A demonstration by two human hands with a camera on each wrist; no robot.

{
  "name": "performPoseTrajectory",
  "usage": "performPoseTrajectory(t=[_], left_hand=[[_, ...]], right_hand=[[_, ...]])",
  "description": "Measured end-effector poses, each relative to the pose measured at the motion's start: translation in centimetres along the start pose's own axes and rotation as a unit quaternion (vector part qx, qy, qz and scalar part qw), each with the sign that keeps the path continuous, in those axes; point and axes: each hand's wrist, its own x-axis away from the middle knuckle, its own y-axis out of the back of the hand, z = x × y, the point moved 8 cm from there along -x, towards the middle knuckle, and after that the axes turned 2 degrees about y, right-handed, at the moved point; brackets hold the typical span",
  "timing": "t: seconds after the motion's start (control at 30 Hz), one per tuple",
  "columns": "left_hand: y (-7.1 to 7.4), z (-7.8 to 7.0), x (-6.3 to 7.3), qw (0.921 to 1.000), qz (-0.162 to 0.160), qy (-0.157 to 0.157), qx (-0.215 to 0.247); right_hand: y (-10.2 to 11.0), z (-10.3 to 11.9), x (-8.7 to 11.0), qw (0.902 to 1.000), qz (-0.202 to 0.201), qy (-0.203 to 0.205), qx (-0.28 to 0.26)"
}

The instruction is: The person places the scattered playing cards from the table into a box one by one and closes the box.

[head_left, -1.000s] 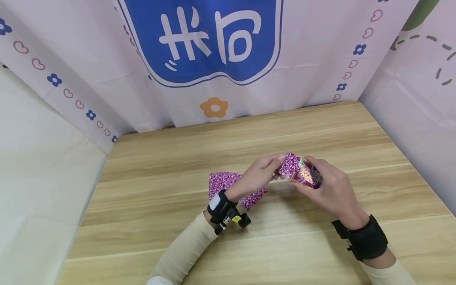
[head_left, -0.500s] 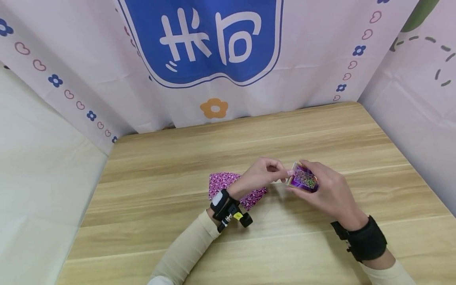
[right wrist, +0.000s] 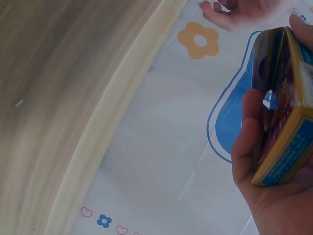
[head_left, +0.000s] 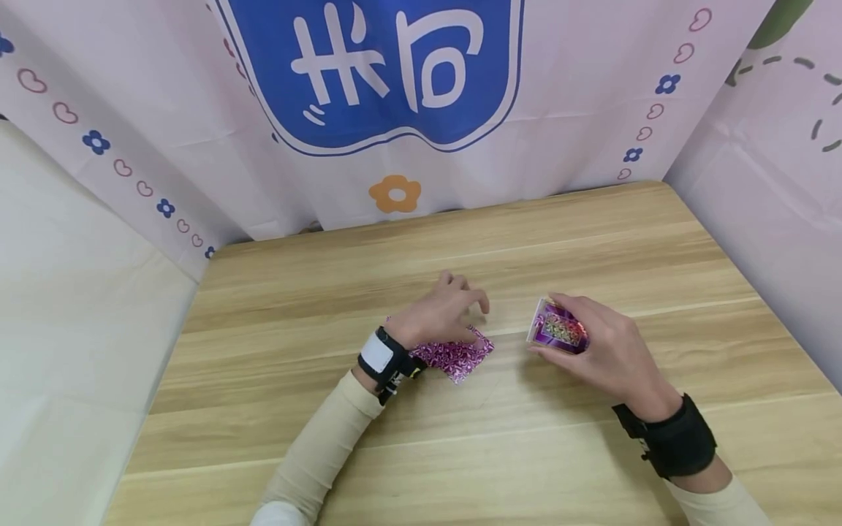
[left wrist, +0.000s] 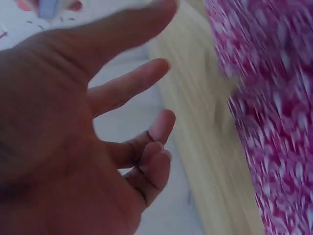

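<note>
Above the table my left hand [head_left: 435, 314] hovers with loosely bent, spread fingers and holds nothing. Beneath it lie overlapping purple cards [head_left: 454, 359] with a pink-and-white swirl pattern; the hand and wrist hide part of them. In the left wrist view, a strip of wood shows between the fingers and the cards [left wrist: 274, 137]. My right hand [head_left: 615, 347] grips a small purple card box [head_left: 559, 329] by its sides, thumb on the near side, fingers on the far side. In the right wrist view the box [right wrist: 288, 147] has gold edges and a blue side panel.
A wood-grain table [head_left: 559, 453] carries everything. Behind it hangs a white curtain [head_left: 566, 161] with a blue emblem and flower prints. White fabric walls stand at left and right. Black straps with small cameras sit on both wrists.
A swirl-patterned card stuck out of the box between both hands, then went out of sight as my left fingers touched the box end. The left hand has since moved left over the cards.
</note>
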Motion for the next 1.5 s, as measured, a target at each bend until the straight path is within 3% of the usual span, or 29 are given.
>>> performPoseTrajectory(t=[0.1,0.2,0.37,0.6,0.73,0.83,0.9,0.97,1.03,1.1,1.17,1.3,1.5], left_hand=[[-0.7,1.2,0.1,0.9983,0.032,0.028,-0.039],[-1.5,1.2,0.0,0.9974,0.050,0.016,-0.050],[-3.3,-0.6,-0.7,0.9951,0.059,-0.038,-0.069],[-4.8,-4.2,-2.2,0.9886,0.066,-0.096,-0.095],[-3.8,-5.3,-2.7,0.9916,0.024,-0.118,-0.049],[-1.3,-5.0,-2.5,0.9926,-0.069,-0.090,0.044],[0.6,-4.4,-1.9,0.9774,-0.149,-0.067,0.134],[2.1,-3.9,-1.1,0.9496,-0.223,-0.050,0.214],[3.2,-3.6,-0.3,0.9203,-0.274,-0.047,0.275],[3.7,-3.8,0.3,0.9016,-0.303,-0.052,0.304],[3.9,-4.2,0.7,0.8927,-0.318,-0.065,0.312],[4.1,-5.1,1.0,0.8827,-0.343,-0.089,0.309],[4.0,-5.7,1.1,0.8785,-0.362,-0.100,0.295]], right_hand=[[-0.1,0.0,0.1,0.9999,0.009,-0.006,-0.004],[-0.2,-0.1,0.1,0.9999,0.013,-0.011,-0.004],[-0.3,0.1,0.2,0.9998,0.016,-0.004,-0.007],[-0.5,0.2,0.2,0.9998,0.017,0.010,-0.009],[-0.4,0.2,0.1,0.9998,0.013,0.014,-0.010],[-0.2,0.1,0.0,0.9999,0.005,0.013,-0.004],[-0.1,0.1,-0.1,1.0000,-0.002,0.008,0.004],[0.0,0.0,-0.1,0.9999,-0.008,-0.001,0.011],[0.1,-0.1,-0.1,0.9998,-0.012,-0.011,0.014],[0.1,-0.2,0.0,0.9996,-0.014,-0.020,0.016],[0.2,-0.4,0.0,0.9993,-0.017,-0.029,0.017],[0.3,-0.6,0.0,0.9988,-0.019,-0.043,0.017],[0.3,-0.7,0.1,0.9985,-0.021,-0.049,0.017]])
